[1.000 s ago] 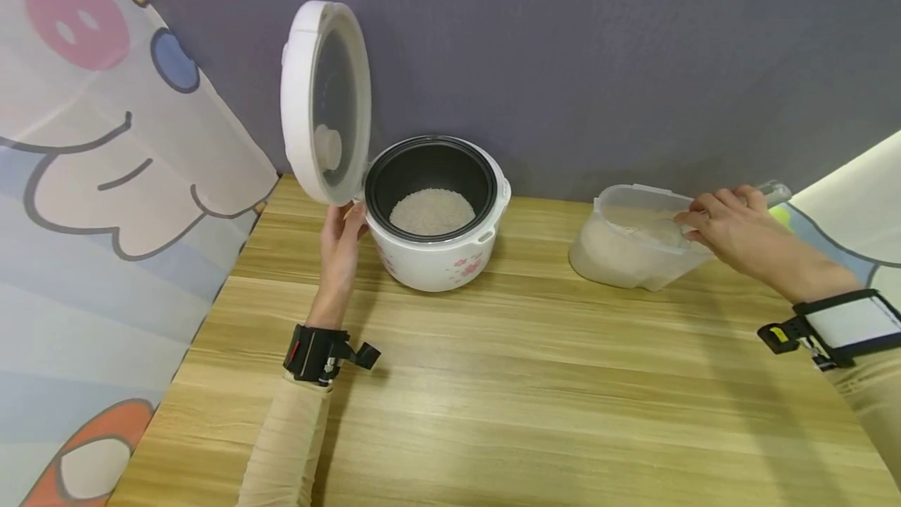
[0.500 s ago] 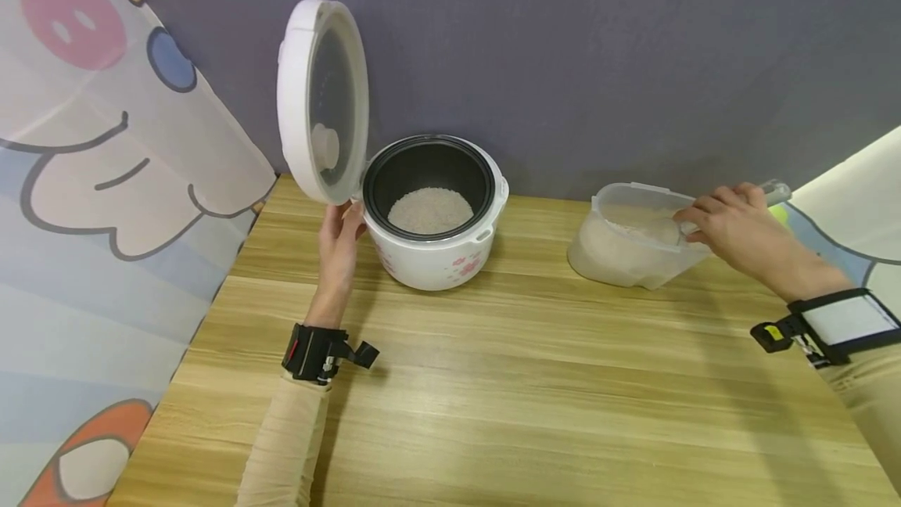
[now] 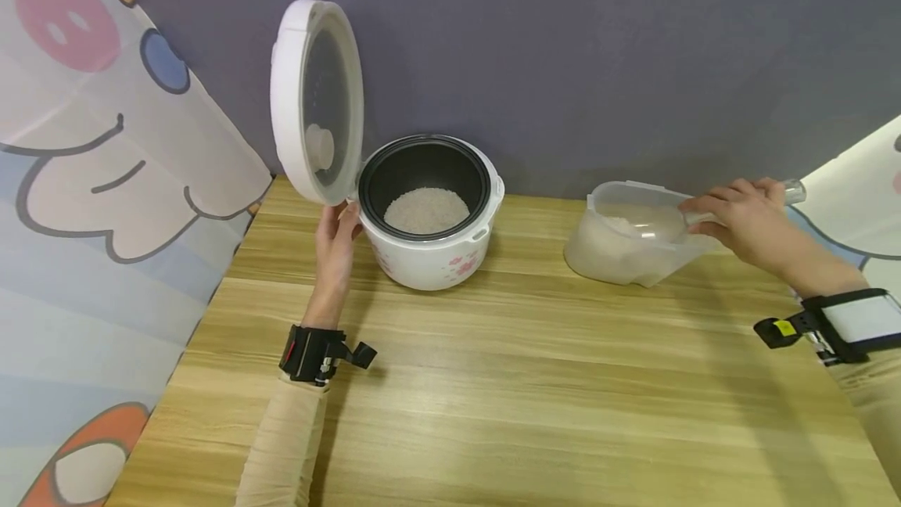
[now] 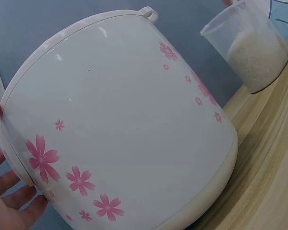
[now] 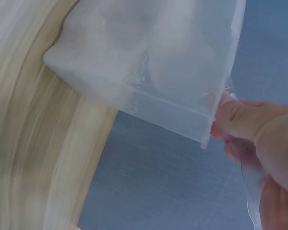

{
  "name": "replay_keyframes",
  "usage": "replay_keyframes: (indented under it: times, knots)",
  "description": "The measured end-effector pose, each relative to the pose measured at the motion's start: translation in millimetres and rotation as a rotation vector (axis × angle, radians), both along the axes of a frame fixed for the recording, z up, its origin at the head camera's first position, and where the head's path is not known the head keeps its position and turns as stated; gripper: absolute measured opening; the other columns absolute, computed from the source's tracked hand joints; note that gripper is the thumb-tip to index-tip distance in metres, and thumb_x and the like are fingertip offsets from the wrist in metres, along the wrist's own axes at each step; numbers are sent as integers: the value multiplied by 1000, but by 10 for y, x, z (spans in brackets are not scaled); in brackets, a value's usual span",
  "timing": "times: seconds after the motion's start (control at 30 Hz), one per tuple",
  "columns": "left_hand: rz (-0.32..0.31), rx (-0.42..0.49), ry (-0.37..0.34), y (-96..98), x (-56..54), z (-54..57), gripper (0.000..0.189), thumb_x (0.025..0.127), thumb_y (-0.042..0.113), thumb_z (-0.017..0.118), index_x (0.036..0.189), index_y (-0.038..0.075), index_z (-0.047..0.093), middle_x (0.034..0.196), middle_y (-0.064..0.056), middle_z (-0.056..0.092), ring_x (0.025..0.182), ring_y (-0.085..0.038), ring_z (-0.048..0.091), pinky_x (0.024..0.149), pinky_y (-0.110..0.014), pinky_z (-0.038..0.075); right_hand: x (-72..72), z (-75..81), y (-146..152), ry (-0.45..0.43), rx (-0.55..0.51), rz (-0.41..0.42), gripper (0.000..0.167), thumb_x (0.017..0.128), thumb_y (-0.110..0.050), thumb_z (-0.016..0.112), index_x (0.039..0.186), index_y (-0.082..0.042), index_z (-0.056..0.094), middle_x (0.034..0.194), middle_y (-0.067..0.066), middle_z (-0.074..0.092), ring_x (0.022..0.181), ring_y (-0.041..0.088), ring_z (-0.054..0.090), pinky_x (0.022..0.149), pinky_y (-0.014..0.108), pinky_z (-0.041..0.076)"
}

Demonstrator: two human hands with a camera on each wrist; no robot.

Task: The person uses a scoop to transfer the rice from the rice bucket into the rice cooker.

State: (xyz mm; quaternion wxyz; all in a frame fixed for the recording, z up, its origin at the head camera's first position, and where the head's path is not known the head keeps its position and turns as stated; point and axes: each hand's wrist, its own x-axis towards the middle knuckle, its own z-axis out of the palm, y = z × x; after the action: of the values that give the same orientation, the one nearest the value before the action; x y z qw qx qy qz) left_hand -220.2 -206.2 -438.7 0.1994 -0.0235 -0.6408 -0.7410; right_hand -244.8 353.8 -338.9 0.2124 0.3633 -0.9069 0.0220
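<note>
A white rice cooker (image 3: 432,266) with pink flowers stands with its lid (image 3: 285,100) raised at the left. White rice (image 3: 425,210) lies in its dark inner pot (image 3: 422,159). My left hand (image 3: 332,253) holds the cooker's left side by the side handle (image 4: 12,158), thumb and fingers about it in the left wrist view. At the right, my right hand (image 3: 749,221) grips a clear scoop (image 3: 794,192) by its handle. The scoop's bowl sits inside a translucent rice container (image 3: 619,258), above the rice there. How much rice the scoop bears is unclear.
Both vessels stand on a wood-grain table (image 3: 493,382), before a grey wall (image 3: 528,61). A cartoon-printed cloth (image 3: 105,280) hangs along the left edge, with another at the far right.
My right hand has moved slightly right and tilted the scoop, whose bowl now shows more plainly inside the container. My left hand keeps its place on the cooker.
</note>
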Motion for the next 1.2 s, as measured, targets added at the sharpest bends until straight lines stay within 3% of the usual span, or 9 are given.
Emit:
replay_keyframes:
  times: [0.1, 0.23, 0.33, 0.47, 0.77, 1.1, 1.17, 1.2]
  knots:
    - [9, 1, -3, -2, 6, 6, 43, 109, 20, 50, 151, 14, 50, 139, -2, 58, 123, -14, 56, 104, -38, 46, 14, 1, 13, -61, -17, -28, 72, 96, -63, 34, 105, -4, 75, 93, 22, 71, 82, 41, 52, 79, 65, 24]
    - [-3, 5, -5, 11, 11, 2, 43, 109, 18, 50, 151, 12, 49, 141, -3, 57, 122, -15, 57, 106, -40, 46, 70, -40, 46, -132, -44, -88, 44, 98, -43, 60, 110, -3, 75, 98, 23, 71, 87, 41, 52, 82, 64, 25]
    - [-14, 6, -6, 20, 12, -2, 43, 109, 18, 50, 151, 12, 49, 141, -3, 57, 122, -15, 58, 107, -43, 46, 101, -74, 78, -153, -94, -113, 36, 96, -33, 69, 113, -2, 74, 102, 24, 71, 89, 41, 52, 80, 58, 24]
    - [-11, -2, -10, 22, 16, 6, 43, 109, 20, 51, 151, 14, 49, 142, -3, 57, 124, -15, 57, 108, -44, 45, 105, -98, 118, -158, -156, -118, 33, 96, -29, 71, 114, -2, 73, 104, 25, 71, 90, 41, 52, 78, 52, 22]
    - [-7, -7, -8, 6, 25, 19, 43, 109, 20, 50, 152, 16, 49, 143, -4, 56, 126, -16, 56, 108, -43, 45, 161, -59, 147, -188, -217, -161, 31, 91, -13, 78, 119, -1, 72, 108, 28, 70, 100, 45, 52, 88, 64, 24]
    - [-6, 8, -14, -4, 29, 20, 44, 110, 19, 50, 153, 15, 48, 144, -3, 56, 125, -14, 56, 108, -43, 44, 229, -98, 233, -177, -260, -196, 33, 99, -20, 71, 122, 3, 68, 113, 32, 66, 106, 52, 52, 90, 71, 24]
    - [-3, 7, -20, -7, 30, 18, 44, 110, 19, 50, 153, 15, 48, 144, -3, 56, 125, -14, 55, 108, -42, 44, 244, -109, 240, -168, -276, -196, 32, 97, -17, 73, 122, 3, 69, 112, 25, 69, 107, 51, 52, 90, 69, 25]
    - [-2, 7, -21, -9, 28, 16, 44, 110, 19, 50, 153, 15, 48, 144, -3, 56, 125, -14, 55, 109, -43, 44, 250, -115, 246, -168, -289, -196, 31, 96, -15, 74, 122, 3, 69, 112, 14, 71, 107, 50, 53, 90, 68, 25]
